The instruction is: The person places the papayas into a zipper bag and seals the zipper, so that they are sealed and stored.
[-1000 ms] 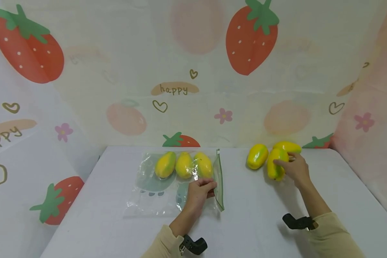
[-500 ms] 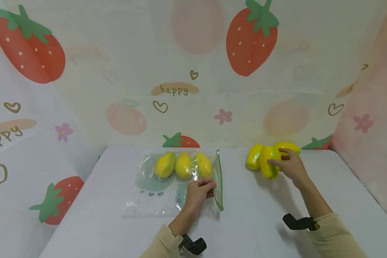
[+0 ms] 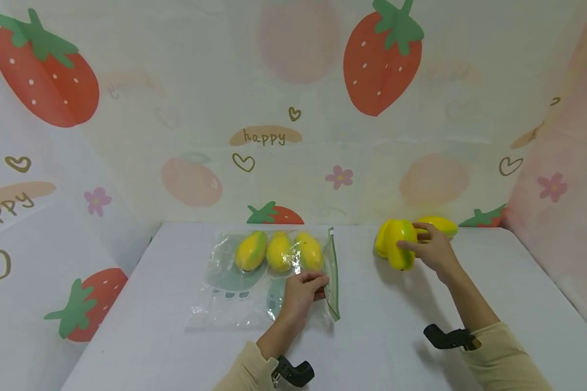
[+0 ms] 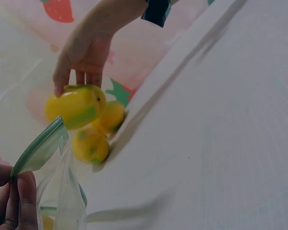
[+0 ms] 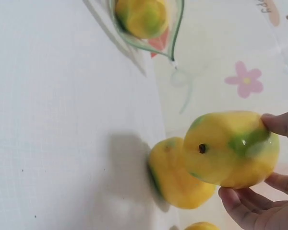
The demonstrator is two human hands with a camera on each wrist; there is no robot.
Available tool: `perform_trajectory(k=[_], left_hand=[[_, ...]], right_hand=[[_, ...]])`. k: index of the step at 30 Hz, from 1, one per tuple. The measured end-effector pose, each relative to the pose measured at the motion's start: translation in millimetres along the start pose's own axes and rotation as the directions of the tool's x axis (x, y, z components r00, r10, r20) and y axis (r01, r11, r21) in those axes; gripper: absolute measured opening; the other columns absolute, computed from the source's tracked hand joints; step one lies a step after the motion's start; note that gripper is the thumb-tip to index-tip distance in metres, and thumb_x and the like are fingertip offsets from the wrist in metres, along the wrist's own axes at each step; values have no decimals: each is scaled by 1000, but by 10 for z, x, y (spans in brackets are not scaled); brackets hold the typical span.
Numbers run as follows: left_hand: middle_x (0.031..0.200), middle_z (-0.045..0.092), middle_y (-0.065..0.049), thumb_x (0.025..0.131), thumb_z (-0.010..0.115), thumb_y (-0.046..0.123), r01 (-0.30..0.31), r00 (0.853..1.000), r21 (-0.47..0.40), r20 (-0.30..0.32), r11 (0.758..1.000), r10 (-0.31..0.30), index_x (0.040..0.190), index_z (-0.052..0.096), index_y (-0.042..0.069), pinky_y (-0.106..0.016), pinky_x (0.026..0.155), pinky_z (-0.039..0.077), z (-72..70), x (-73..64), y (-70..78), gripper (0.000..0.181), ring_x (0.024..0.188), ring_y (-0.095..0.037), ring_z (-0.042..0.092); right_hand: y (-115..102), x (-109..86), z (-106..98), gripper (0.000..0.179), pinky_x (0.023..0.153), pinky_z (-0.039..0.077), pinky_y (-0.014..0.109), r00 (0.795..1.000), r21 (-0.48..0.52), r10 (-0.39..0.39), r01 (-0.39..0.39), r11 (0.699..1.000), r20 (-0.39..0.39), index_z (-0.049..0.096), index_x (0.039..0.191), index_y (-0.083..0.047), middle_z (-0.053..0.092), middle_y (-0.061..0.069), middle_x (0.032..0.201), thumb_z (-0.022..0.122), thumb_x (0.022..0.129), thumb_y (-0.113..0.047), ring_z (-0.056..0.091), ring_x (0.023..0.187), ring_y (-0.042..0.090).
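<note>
My right hand point(image 3: 435, 252) grips a yellow-green papaya point(image 5: 230, 148), thumb on one side and fingers on the other. The fruit is raised off the table and overlaps a second papaya point(image 3: 381, 239) behind it in the head view. A third papaya point(image 3: 442, 225) lies just beyond the right hand. My left hand point(image 3: 300, 293) pinches the green-edged mouth of a clear zip bag point(image 3: 225, 309) lying flat in the middle. Inside it three papayas point(image 3: 251, 251) lie in a row. The left wrist view shows the bag mouth point(image 4: 41, 143) standing partly open between thumb and fingers.
A white cloth covers the table point(image 3: 142, 347). Behind it stands a backdrop point(image 3: 200, 98) printed with strawberries, hearts and flowers, with side walls left and right. Black cameras point(image 3: 295, 372) are strapped to both wrists.
My right hand has moved left with the papaya, bringing it in front of the leftmost loose one. The left hand and the bag have stayed in place.
</note>
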State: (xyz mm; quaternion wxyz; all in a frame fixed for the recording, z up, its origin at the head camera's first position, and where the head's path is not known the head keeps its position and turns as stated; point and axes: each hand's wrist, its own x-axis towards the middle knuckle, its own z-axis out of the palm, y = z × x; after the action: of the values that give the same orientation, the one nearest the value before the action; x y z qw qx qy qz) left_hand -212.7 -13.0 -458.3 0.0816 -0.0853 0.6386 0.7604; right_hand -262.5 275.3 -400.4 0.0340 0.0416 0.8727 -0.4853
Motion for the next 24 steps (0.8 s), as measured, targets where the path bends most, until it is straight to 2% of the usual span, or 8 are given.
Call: perform_trajectory(k=[8,14,19,24], left_hand=[[80,66,3,88,69,8,3,1000,3,1,1000,-3,105,67,-7,-22,64,57,-9,35,-47,23,64,-8,62],[80,65,3,88,69,7,3,1000,-2,4,1000,-3,104,67,-7,-21,64,56,-1,-5,6,22,63,-8,61],[78,64,1,87,67,4,5,1000,1,7,1000,-5,103,66,-10,-21,63,56,7,-10,35,21,62,-9,60],[78,64,3,87,69,6,-2,1000,-4,-1,1000,2,104,67,-8,-19,62,55,15,4,3,22,62,-7,60]], right_hand=[[-55,19,80,83,103,45,55,1000,-7,-5,5,1000,14,26,151,-2,37,32,146,69,89,-37,46,126,44],[-72,40,128,80,97,49,49,999,-22,-33,33,999,21,29,149,-2,40,32,144,69,89,-36,50,120,42],[-100,55,172,80,98,49,50,999,-27,-29,30,999,31,29,150,-2,39,33,144,69,89,-35,49,121,42],[-128,55,221,80,101,48,51,999,-29,-21,22,999,43,30,149,-2,37,32,144,70,88,-35,46,124,43]])
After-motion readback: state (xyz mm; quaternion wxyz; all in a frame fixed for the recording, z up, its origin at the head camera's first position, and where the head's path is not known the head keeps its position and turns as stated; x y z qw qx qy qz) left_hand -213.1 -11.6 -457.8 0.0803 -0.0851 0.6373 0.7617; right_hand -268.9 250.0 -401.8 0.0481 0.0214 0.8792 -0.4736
